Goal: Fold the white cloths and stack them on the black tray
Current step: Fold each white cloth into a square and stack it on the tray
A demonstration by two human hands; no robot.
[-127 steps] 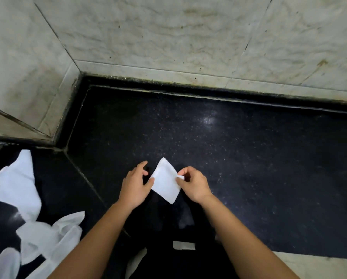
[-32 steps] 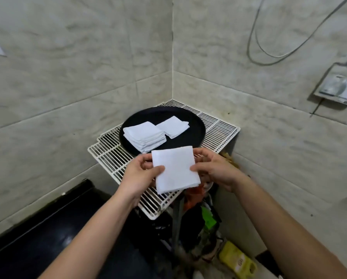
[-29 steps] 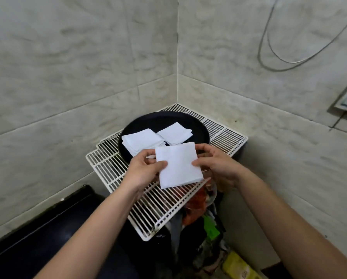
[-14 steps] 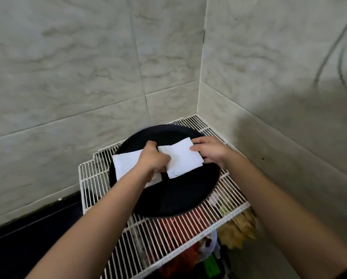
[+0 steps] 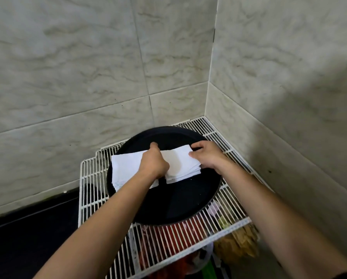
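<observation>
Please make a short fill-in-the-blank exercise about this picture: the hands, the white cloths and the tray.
1. The round tray is ____ in colour.
2. The tray rests on a white ____ rack in the corner of the tiled walls.
3. On the tray there are ____ piles of folded white cloths.
4. The left hand and the right hand both touch the ____ pile.

Missing words: black; wire; two; right

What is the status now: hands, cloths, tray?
Left hand and right hand both pressing the folded white cloth onto right stack. Round black tray on white wire rack. No obstruction.
</observation>
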